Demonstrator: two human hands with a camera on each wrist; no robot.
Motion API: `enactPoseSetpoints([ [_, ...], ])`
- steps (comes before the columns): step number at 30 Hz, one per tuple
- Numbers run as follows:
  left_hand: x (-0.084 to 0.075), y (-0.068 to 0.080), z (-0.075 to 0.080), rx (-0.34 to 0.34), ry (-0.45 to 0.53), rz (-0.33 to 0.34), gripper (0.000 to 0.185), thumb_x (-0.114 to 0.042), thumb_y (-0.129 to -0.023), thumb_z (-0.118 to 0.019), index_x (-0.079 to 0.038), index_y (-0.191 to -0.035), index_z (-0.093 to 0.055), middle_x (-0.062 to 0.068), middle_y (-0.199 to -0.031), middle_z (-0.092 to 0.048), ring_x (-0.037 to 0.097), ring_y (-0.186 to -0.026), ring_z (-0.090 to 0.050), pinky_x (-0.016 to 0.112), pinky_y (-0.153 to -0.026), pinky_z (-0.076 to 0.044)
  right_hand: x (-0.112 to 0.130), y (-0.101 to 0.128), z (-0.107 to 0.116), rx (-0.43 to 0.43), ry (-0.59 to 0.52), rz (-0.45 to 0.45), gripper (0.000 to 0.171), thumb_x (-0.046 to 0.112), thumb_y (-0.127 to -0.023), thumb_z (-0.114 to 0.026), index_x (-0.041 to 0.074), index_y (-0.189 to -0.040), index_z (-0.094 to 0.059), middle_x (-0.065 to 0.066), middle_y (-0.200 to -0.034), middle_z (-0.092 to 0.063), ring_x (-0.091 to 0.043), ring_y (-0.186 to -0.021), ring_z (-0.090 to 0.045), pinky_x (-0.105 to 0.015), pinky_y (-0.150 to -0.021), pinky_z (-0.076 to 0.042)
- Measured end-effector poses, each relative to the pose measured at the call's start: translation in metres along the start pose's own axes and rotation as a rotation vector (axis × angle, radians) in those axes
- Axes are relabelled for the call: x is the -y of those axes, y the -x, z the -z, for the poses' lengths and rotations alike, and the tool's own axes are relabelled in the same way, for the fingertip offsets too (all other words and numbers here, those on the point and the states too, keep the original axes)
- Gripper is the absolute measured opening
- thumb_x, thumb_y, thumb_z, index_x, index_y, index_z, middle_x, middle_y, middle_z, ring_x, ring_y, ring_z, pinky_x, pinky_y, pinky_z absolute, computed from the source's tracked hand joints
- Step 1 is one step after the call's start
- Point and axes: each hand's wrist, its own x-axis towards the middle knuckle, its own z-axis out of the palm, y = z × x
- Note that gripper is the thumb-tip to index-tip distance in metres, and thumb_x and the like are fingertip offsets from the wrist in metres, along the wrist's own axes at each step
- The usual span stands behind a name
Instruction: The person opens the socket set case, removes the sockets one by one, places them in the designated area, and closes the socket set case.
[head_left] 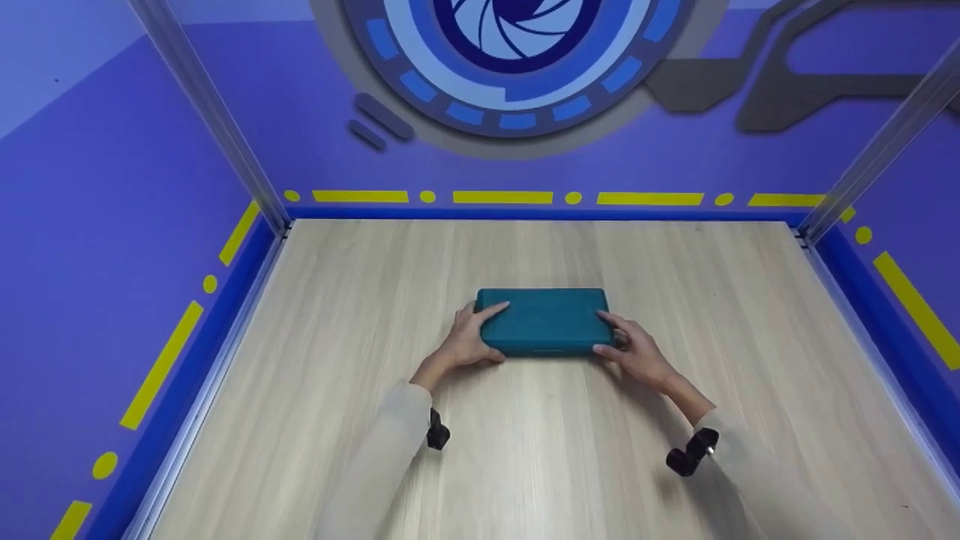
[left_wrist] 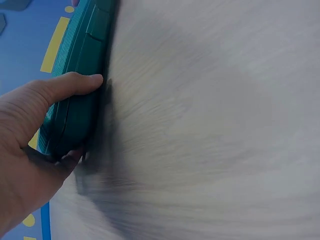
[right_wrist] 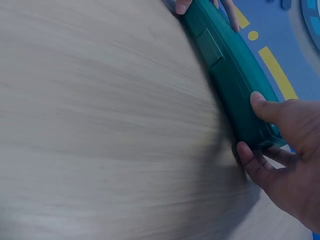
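A flat teal plastic case (head_left: 543, 320) lies shut on the wooden table (head_left: 525, 450), near its middle. My left hand (head_left: 471, 336) grips the case's left end, fingers over the lid and thumb at the front edge. In the left wrist view the case (left_wrist: 75, 95) is seen edge-on with the thumb (left_wrist: 70, 84) pressed on its side. My right hand (head_left: 634, 346) grips the right end the same way. The right wrist view shows the case (right_wrist: 230, 75) with a latch on its front, and my right thumb (right_wrist: 267, 107) on it.
Blue walls with yellow dashes (head_left: 502, 197) close in the table at the back and both sides. Metal posts (head_left: 217, 120) stand at the two back corners. Bare wood (head_left: 540, 465) lies all around the case. Small black wrist cameras (head_left: 437, 433) sit on both sleeves.
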Motion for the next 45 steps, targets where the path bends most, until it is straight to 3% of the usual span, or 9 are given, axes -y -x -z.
enactPoseSetpoints([
  [8, 0.002, 0.0, 0.001, -0.003, 0.028, -0.051, 0.088, -0.008, -0.077, -0.09, -0.023, -0.154, -0.049, 0.027, -0.169, -0.006, 0.051, -0.152, -0.019, 0.061, -0.116, -0.037, 0.009, -0.002, 0.009, 0.027, -0.069, -0.063, 0.064, 0.02, -0.103, -0.063, 0.006, -0.159, -0.035, -0.032, -0.159, -0.034, -0.051, -0.141, -0.045, -0.061, -0.114, -0.038],
  [14, 0.005, 0.001, 0.004, -0.047, -0.063, -0.112, 0.082, 0.004, -0.081, -0.081, -0.027, -0.152, -0.051, 0.017, -0.172, -0.013, 0.048, -0.154, -0.021, 0.054, -0.11, -0.047, 0.023, -0.008, 0.012, 0.048, -0.072, -0.085, 0.061, 0.02, -0.104, -0.06, 0.004, -0.158, -0.035, -0.032, -0.157, -0.037, -0.05, -0.136, -0.05, -0.058, -0.112, -0.042],
  [19, 0.0, 0.002, 0.01, -0.016, -0.114, -0.108, 0.079, -0.001, -0.084, -0.079, -0.03, -0.152, -0.05, 0.011, -0.172, -0.02, 0.044, -0.155, -0.024, 0.052, -0.112, -0.046, 0.018, -0.009, 0.016, 0.038, -0.076, -0.126, 0.061, 0.029, -0.104, -0.062, 0.009, -0.157, -0.039, -0.029, -0.155, -0.041, -0.046, -0.132, -0.055, -0.049, -0.105, -0.049],
  [25, -0.006, 0.0, 0.016, 0.02, -0.13, -0.079, 0.08, -0.004, -0.084, -0.08, -0.03, -0.153, -0.049, 0.012, -0.171, -0.023, 0.044, -0.154, -0.027, 0.052, -0.112, -0.046, 0.025, -0.002, 0.018, -0.09, -0.044, -0.125, 0.058, 0.034, -0.1, -0.067, 0.006, -0.148, -0.051, -0.024, -0.147, -0.053, -0.036, -0.124, -0.059, -0.036, -0.1, -0.05],
  [30, -0.009, 0.0, 0.021, 0.038, -0.136, -0.05, 0.08, -0.005, -0.084, -0.081, -0.03, -0.153, -0.049, 0.011, -0.171, -0.023, 0.043, -0.155, -0.025, 0.053, -0.114, -0.043, 0.042, 0.007, 0.013, -0.189, -0.081, -0.089, 0.042, 0.035, -0.099, -0.068, 0.005, -0.128, -0.068, -0.016, -0.126, -0.067, -0.018, -0.106, -0.061, -0.018, -0.086, -0.05],
  [33, -0.01, 0.0, 0.023, 0.051, -0.15, -0.037, 0.08, -0.005, -0.085, -0.081, -0.03, -0.154, -0.048, 0.011, -0.171, -0.023, 0.043, -0.155, -0.026, 0.054, -0.115, -0.042, 0.048, 0.01, 0.005, -0.12, -0.157, -0.051, 0.035, 0.031, -0.101, -0.067, 0.003, -0.12, -0.071, -0.017, -0.112, -0.07, -0.013, -0.094, -0.064, -0.021, -0.083, -0.055],
  [38, -0.01, 0.001, 0.025, 0.043, -0.181, -0.062, 0.08, -0.004, -0.082, -0.083, -0.027, -0.152, -0.051, 0.013, -0.168, -0.028, 0.044, -0.152, -0.032, 0.055, -0.115, -0.042, 0.045, 0.009, -0.02, 0.129, -0.257, 0.002, 0.036, 0.023, -0.103, -0.062, -0.006, -0.123, -0.066, -0.024, -0.109, -0.069, -0.019, -0.092, -0.068, -0.029, -0.083, -0.059],
  [41, -0.009, 0.001, 0.025, 0.042, -0.194, -0.079, 0.08, -0.005, -0.082, -0.083, -0.026, -0.152, -0.051, 0.014, -0.168, -0.029, 0.044, -0.151, -0.034, 0.055, -0.115, -0.042, 0.042, 0.006, -0.037, 0.224, -0.308, -0.046, 0.043, 0.027, -0.105, -0.06, -0.007, -0.132, -0.061, -0.024, -0.112, -0.07, -0.021, -0.093, -0.068, -0.028, -0.081, -0.058],
  [45, -0.009, 0.001, 0.022, 0.031, -0.207, -0.097, 0.08, -0.005, -0.082, -0.084, -0.026, -0.152, -0.051, 0.015, -0.167, -0.031, 0.044, -0.15, -0.035, 0.053, -0.114, -0.043, 0.041, 0.0, -0.053, 0.261, -0.447, -0.194, 0.054, 0.038, -0.106, -0.055, -0.004, -0.14, -0.057, -0.018, -0.116, -0.071, -0.021, -0.093, -0.068, -0.029, -0.079, -0.056],
])
